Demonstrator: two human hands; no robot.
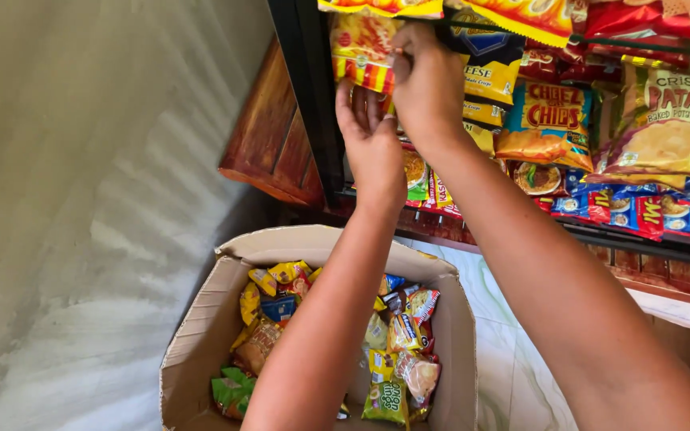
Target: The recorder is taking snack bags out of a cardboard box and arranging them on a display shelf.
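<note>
The grey concrete wall [81, 199] fills the left side, rough and streaked with light. Beside it stands a black metal rack [313, 96], and its shelves are full of glossy snack bags in yellow, red and blue [600, 120]. Below my arms is an open cardboard box [201, 319] on the pale tiled floor [505, 351], with its flaps up, and inside lie many small crinkled snack packets [397, 335], mixed in colour. Both my arms reach up over the box, and they hide a part of the packets. My right hand [429, 80] is the higher one; its fingers are bent and pressed together, and they pinch the top edge of a yellow and red striped snack packet [361, 48] that hangs at the left end of the rack. My left hand [370, 136] is just under it, with the palm to the rack and the fingers [361, 104] held up, only a little apart, touching the lower edge of the same packet.
</note>
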